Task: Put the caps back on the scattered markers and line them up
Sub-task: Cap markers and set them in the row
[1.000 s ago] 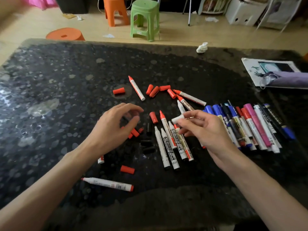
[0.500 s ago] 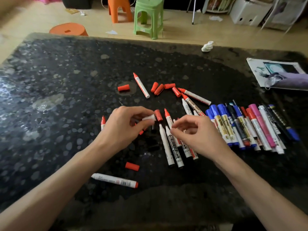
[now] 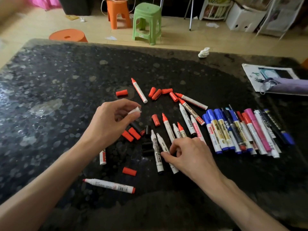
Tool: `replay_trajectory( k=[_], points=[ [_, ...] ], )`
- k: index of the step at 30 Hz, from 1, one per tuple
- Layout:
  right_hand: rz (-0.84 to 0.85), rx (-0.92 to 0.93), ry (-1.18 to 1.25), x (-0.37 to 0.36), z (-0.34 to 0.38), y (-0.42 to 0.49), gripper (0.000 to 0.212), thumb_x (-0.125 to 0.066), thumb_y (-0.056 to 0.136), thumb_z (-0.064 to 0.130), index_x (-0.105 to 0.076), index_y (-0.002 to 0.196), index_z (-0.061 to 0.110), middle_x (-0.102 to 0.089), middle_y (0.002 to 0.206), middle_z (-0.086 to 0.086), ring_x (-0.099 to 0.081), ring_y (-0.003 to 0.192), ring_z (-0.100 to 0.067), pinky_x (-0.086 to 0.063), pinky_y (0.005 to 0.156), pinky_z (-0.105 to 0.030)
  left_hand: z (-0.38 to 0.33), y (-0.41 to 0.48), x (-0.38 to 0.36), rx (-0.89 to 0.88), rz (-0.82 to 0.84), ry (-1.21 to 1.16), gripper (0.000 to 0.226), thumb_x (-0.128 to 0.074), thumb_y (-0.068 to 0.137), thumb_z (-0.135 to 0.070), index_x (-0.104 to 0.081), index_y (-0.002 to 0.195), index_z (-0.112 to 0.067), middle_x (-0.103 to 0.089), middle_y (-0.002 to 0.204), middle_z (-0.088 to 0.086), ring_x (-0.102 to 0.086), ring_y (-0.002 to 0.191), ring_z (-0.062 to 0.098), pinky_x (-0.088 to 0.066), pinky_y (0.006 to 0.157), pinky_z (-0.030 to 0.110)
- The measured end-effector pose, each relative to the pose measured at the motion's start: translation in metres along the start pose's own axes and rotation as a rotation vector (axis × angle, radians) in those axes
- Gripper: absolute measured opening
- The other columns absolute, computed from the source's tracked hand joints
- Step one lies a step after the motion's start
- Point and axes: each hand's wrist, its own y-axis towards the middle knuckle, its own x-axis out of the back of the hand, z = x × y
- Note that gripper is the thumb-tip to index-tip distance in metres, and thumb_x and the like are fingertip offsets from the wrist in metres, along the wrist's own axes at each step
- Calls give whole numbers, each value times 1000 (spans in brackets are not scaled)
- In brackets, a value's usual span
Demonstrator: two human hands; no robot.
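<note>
Cap [image 3: 134, 110]: small, white, being pinched between thumb and fingertips of left hand [image 3: 110, 124], hovering just above table centre.
Right hand [image 3: 190, 155]: reaching down at 5 o'clock of the cap, curled fingertips touching a white marker [image 3: 160, 140]; grip or mere touch, cannot tell.
Loose markers [image 3: 168, 129]: uncapped, lying fanned at centre, tips pointing toward 12.
Red caps [image 3: 156, 94]: lying scattered at 12 o'clock of that bunch.
Row [image 3: 241, 130]: capped markers lying side by side at 3 o'clock.
Stray marker [image 3: 108, 185]: lying crosswise at 7 o'clock.
Table [image 3: 50, 80]: dark, speckled.
</note>
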Motion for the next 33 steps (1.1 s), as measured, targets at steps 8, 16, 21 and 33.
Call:
replay_trajectory(
  k=[8,16,21,33],
  points=[
    [-88,-18,78,6,-9,3,31,-68,89,62,-56,75,37,-60,67,14,-59,65,2,-47,64,-15,1,0,0,22,36,-67,13,-68,98,-19,-74,110,-17,-79,89,-4,-76,79,13,-60,81,25],
    [-147,-220,156,34,-55,12,10,-74,94,27,-72,102,32,-66,81,14,-64,68,-1,-49,63,-19,3,-3,-7,8,88,-75,10,-65,99,-23,-71,107,-21,-76,85,-1,-72,69,19,-60,76,36],
    [53,-225,247,43,-66,10,10,-80,89,34,-72,95,34,-71,89,11,-69,65,-2,-52,63,-19,4,-5,-12,7,122,-57,13,-65,98,-29,-71,109,-25,-77,87,-4,-74,70,16,-62,75,32],
    [5,-225,162,30,-60,7,26,-83,79,54,-68,87,34,-71,74,12,-68,69,0,-61,67,-27,7,-6,-15,-3,146,-36,13,-64,98,-31,-71,110,-29,-78,89,-8,-75,75,14,-62,77,33]
  ],
)
